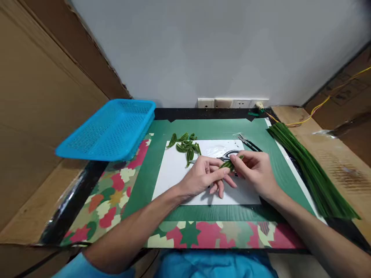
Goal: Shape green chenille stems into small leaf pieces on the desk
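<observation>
Between the fingertips of both hands is a green pipe-cleaner leaf (227, 165), looped like the others here. My left hand (207, 173) pinches its near end, with the lower fingers spread beneath it. My right hand (253, 170) grips its far end between thumb and forefinger. Behind the hands, on a white sheet (171, 185), lie scissors (226, 156), partly hidden by the fingers. Several finished-looking pipe-cleaner leaves (189, 154) are heaped at the sheet's upper left corner.
Black-handled pliers (251, 144) lie at the sheet's upper right. A bundle of green pipe cleaners (310, 170) runs down the right side. A blue plastic basket (133, 144) stands at the left. Wall sockets (223, 103) and a yellow cable (315, 108) are at the back.
</observation>
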`<action>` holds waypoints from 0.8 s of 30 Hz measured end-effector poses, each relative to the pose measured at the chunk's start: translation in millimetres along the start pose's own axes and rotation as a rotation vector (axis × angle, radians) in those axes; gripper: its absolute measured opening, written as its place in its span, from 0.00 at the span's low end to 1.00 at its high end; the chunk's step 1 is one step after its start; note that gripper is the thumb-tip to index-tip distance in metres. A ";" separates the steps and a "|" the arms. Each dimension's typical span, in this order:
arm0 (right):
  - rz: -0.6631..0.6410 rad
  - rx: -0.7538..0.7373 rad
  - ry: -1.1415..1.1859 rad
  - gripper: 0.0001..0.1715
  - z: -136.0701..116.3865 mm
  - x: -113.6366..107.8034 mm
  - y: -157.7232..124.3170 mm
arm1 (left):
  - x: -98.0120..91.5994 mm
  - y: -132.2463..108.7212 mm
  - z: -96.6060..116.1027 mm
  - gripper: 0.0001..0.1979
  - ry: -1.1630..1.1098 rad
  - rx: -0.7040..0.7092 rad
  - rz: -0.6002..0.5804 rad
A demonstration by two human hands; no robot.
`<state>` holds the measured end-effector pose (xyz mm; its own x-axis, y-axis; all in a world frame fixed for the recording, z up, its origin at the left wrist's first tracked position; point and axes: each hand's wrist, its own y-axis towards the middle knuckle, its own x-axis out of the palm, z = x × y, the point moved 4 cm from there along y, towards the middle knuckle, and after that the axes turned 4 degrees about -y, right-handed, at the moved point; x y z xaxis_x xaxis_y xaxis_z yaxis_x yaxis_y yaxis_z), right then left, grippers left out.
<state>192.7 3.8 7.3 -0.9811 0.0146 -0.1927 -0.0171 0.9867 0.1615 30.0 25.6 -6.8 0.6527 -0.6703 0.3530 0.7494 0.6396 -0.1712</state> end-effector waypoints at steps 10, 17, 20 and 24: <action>-0.026 -0.003 0.126 0.29 9.1 3.4 7.6 | -6.6 2.1 9.1 0.19 0.114 0.051 0.155; -0.103 0.028 0.254 0.23 10.9 5.2 10.0 | -6.6 -0.6 12.0 0.15 0.223 0.102 0.232; -0.102 0.027 0.235 0.15 5.8 7.7 7.0 | -9.1 -1.9 11.8 0.15 0.214 0.139 0.323; -0.078 0.033 0.162 0.14 1.9 8.8 3.8 | -11.3 -3.6 13.7 0.11 0.289 0.229 0.412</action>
<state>184.4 8.0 4.4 -0.9953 -0.0863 -0.0447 -0.0911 0.9887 0.1193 18.4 36.0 2.4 0.9148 -0.4029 0.0271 0.4036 0.9146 -0.0261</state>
